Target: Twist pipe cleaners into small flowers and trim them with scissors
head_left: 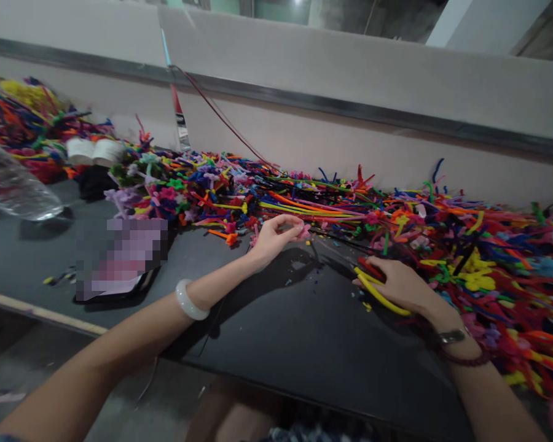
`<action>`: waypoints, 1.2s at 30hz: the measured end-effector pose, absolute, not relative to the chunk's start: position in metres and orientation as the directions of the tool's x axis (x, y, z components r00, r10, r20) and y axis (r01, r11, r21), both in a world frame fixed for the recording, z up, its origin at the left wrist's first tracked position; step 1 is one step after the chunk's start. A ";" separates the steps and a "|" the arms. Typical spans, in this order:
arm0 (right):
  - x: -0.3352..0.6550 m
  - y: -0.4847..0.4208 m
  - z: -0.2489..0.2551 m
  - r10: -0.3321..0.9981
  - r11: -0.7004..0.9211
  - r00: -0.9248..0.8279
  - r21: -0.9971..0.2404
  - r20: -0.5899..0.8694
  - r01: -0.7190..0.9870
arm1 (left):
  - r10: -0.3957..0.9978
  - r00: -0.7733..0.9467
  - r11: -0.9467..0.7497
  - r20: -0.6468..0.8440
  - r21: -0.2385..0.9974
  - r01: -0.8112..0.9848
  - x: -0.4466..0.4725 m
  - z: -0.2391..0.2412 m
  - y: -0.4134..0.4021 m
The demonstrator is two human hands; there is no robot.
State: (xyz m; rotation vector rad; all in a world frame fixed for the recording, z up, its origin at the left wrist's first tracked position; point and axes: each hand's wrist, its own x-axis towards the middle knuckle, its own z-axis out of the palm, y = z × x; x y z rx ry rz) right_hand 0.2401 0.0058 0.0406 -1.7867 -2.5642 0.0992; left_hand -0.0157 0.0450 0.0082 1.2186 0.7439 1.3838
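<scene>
Lying at far left: a clear plastic bottle [13,181] rests on its side on the dark tabletop [313,344], near a white paper roll [94,151] and a colourful pile of pipe-cleaner shapes [32,126]. A pixelated patch hides a flat item [120,258] near the tabletop's left edge.

Left hand: the left hand [274,239], with a pale bangle [191,299] on its wrist, reaches to the near edge of the central heap. Its fingers [288,224] are pressed together, pinching a small pink pipe-cleaner twist [304,231].

Right hand: the right hand [400,288], with a dark wristband [451,336], lies to the right of the left hand. Its fingers [371,283] curl around yellow-handled scissors [378,294]; the blades are hard to make out.

Tabletop between them: small coloured clippings [364,306] are scattered near the scissors.

Far right: a dense heap of pipe cleaners [488,264] spreads towards the right edge.

Progress so far: many flower-like shapes appear formed, while long straight lengths [304,209] seem unworked in the central heap.
</scene>
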 end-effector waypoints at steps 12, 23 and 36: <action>0.242 0.008 0.039 0.946 0.317 -0.319 -0.039 -0.053 0.948 | 0.973 0.128 -0.147 0.189 0.948 -0.284 -0.017 0.000 0.052; 0.233 0.002 0.042 0.899 0.437 -0.430 -0.245 0.081 0.866 | 0.941 0.314 0.021 0.124 0.906 -0.422 -0.018 -0.002 0.052; 0.233 0.003 0.040 0.888 0.452 -0.455 -0.322 0.069 0.832 | 0.947 0.286 -0.026 0.145 0.924 -0.382 -0.020 -0.006 0.056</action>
